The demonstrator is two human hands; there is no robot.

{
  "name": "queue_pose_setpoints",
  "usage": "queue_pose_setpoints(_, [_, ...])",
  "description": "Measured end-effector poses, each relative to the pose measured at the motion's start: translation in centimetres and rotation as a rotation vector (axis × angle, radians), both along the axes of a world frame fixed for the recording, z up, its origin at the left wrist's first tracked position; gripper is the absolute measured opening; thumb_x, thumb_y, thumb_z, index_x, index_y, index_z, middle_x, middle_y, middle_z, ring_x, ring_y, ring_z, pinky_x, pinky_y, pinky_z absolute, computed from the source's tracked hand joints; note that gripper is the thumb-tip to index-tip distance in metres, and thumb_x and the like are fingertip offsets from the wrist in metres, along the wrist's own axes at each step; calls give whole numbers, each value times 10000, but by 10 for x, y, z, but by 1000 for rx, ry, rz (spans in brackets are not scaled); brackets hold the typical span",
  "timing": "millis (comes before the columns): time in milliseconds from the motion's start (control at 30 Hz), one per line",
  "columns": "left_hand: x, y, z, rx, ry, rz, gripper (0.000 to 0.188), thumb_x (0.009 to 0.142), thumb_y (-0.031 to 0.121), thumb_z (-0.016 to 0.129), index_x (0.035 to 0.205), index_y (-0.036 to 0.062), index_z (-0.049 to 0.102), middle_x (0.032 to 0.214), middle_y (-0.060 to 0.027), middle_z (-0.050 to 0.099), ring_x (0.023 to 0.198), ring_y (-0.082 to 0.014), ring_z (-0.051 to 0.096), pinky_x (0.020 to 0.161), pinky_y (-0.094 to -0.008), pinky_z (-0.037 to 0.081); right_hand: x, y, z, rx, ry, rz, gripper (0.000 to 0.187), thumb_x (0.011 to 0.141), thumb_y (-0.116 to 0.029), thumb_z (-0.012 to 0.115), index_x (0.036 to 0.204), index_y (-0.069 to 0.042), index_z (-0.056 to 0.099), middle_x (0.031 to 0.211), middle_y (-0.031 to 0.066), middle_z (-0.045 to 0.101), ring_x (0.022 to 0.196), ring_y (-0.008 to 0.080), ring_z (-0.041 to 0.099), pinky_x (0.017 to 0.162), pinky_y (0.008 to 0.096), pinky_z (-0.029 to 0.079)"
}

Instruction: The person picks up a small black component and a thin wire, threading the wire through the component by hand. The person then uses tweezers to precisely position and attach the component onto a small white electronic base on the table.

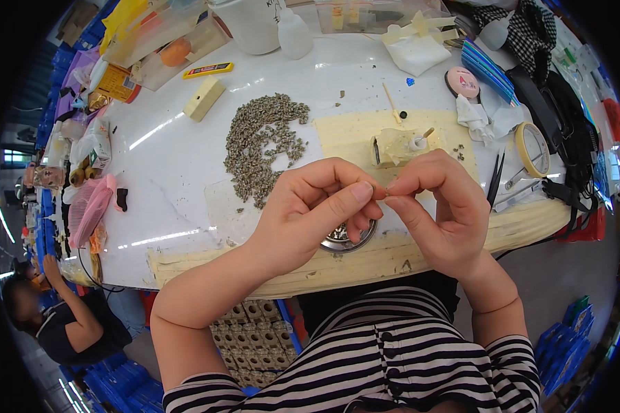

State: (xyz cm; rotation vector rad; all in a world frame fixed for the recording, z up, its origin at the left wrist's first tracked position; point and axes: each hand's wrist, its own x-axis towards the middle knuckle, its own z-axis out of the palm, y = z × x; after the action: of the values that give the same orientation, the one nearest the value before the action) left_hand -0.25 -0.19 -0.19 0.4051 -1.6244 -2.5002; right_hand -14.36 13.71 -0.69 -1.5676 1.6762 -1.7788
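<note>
My left hand [313,210] and my right hand [441,206] meet above the front of the table, fingertips almost touching. Each pinches thumb against forefinger; whatever sits between them is too small to name. Partly hidden beneath the left hand is a round metal dish [351,239]. Left of the hands spreads a pile of small grey-brown metal parts [262,138]. Just behind my fingers stands a cream block [386,153] on a yellowish taped sheet, with a small white pot [418,142] and a stick in it.
A cream block [204,98] and a yellow knife [208,70] lie at the far left. Black tweezers [495,180] and a tape roll [532,149] are on the right. A white bucket [248,26] and a squeeze bottle [294,34] stand at the back. Another person [76,313] sits at left.
</note>
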Motion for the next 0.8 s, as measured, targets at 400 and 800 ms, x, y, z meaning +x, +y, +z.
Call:
queue_pose_setpoints(400, [-1, -3, -4, 131, -30, 3, 179, 991, 193, 518, 1004, 37, 606, 843, -50, 654, 700, -79, 595, 600, -218, 480, -2, 0, -5, -135, 217, 4, 140, 841, 40, 649, 957, 9, 576, 963, 144, 697, 740, 175, 615, 667, 274, 499])
queue_pose_setpoints(800, [0, 0, 2, -70, -68, 44, 161, 955, 112, 576, 1015, -12, 660, 919, -102, 705, 701, -78, 621, 612, -215, 519, 2, 4, -5, -51, -71, 56, 114, 952, 0, 520, 1043, 27, 457, 968, 137, 655, 880, 170, 669, 793, 270, 528])
